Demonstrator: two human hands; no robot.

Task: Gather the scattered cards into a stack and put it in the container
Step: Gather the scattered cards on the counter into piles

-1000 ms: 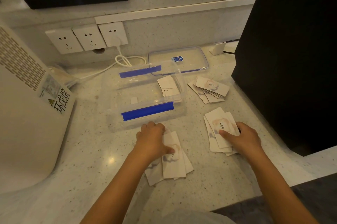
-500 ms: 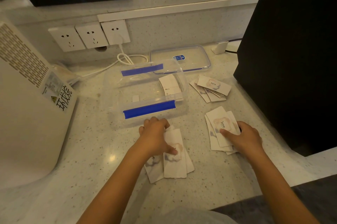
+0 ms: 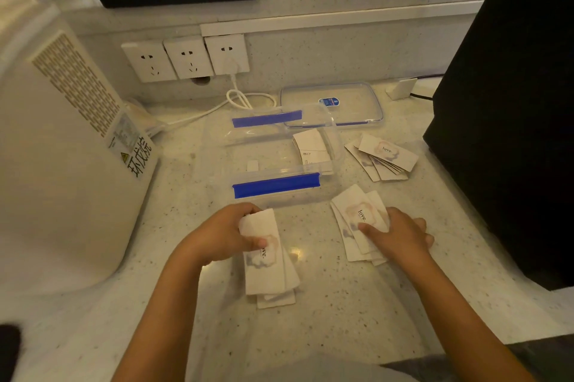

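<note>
Item one: our left hand [image 3: 222,234], fingers curled closed around the far end of a small bunch of cards [image 3: 267,260]. The thumb presses on the top card; the bunch's near end fans out on the speckled tabletop [image 3: 357,304].

Item two: our right hand [image 3: 399,234], fingers spread and lying flat on a second bunch of cards [image 3: 354,220], pinning it to the tabletop. We cannot tell whether any card is gripped. The top card reads "love."

Item three: a third bunch of cards [image 3: 385,156], loosely fanned, untouched, lying farther back on the right, beside the container.

Item four: a clear plastic container [image 3: 273,155] with blue clips on its near and far rims, open, standing just beyond our hands. A few cards [image 3: 312,147] already lie inside at its right end.

Item five: the container's clear lid [image 3: 351,102], lying flat behind the container, touching or partly hidden by its far right corner.

Item six: a large white appliance [image 3: 62,148] on the left, a dark upright panel [image 3: 512,102] on the right.

Item seven: three wall sockets [image 3: 186,58] at the back, a white cable [image 3: 236,99] plugged into the rightmost and looped on the tabletop.
</note>
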